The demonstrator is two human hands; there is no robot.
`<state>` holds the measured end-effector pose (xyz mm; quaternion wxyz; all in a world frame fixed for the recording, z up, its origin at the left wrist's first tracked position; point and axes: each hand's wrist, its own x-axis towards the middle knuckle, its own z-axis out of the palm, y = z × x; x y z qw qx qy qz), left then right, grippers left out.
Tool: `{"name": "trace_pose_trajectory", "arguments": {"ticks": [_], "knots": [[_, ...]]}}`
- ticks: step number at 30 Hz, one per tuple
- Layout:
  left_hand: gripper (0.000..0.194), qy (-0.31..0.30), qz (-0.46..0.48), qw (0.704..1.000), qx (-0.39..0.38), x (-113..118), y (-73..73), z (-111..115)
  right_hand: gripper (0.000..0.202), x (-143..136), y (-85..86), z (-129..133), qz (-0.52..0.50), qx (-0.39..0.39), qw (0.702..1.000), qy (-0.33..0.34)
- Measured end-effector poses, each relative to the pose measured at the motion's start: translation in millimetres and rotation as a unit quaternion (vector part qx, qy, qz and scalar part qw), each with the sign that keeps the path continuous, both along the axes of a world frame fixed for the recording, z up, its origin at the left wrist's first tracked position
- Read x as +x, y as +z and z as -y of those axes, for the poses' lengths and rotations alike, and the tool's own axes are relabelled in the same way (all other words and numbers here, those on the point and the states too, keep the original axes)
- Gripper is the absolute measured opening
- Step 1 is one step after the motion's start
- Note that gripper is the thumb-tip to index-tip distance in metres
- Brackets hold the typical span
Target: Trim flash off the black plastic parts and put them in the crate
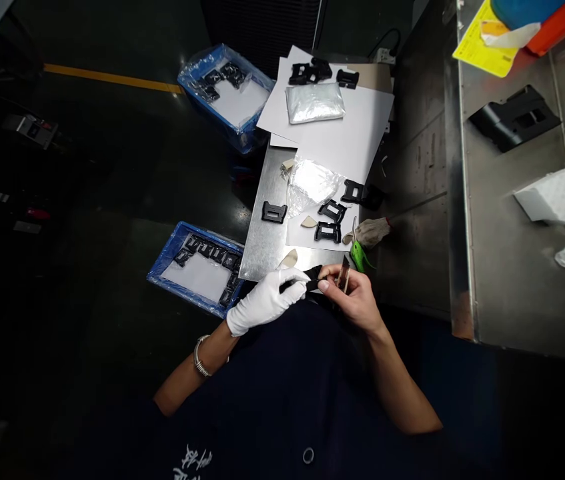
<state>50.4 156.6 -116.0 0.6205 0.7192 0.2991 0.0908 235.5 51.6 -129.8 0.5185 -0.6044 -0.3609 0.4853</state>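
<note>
Left hand (268, 298), black part (314, 273) at fingertips

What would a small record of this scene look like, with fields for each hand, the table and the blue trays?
Left hand: white-gloved, holding a black part
Right hand: bare, on the same part; also holds a narrow item, unclear what
Table: loose black parts, clear plastic
Right edge: green-handled tool, loose glove
Upper tray: black pieces inside
Lower tray: likewise
</note>
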Motion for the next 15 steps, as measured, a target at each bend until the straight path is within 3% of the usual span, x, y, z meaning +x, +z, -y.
{"name": "trace_pose_trajectory", "arguments": {"ticks": [9,12,15], "knots": [[0.020,0.024,-0.035,0.999,0.023,4,-11.0,6,0.030,-5,-17.2,3,-0.024,-0.018,1.000,0.004],[0.030,0.005,-0.052,0.998,0.025,3,-15.5,6,0.045,8,-48.2,4,-0.008,-0.061,0.998,-0.026],[0.034,0.032,-0.068,0.997,0.009,-1,-21.3,5,0.056,29,-101.7,4,0.067,-0.147,0.984,-0.078]]}}
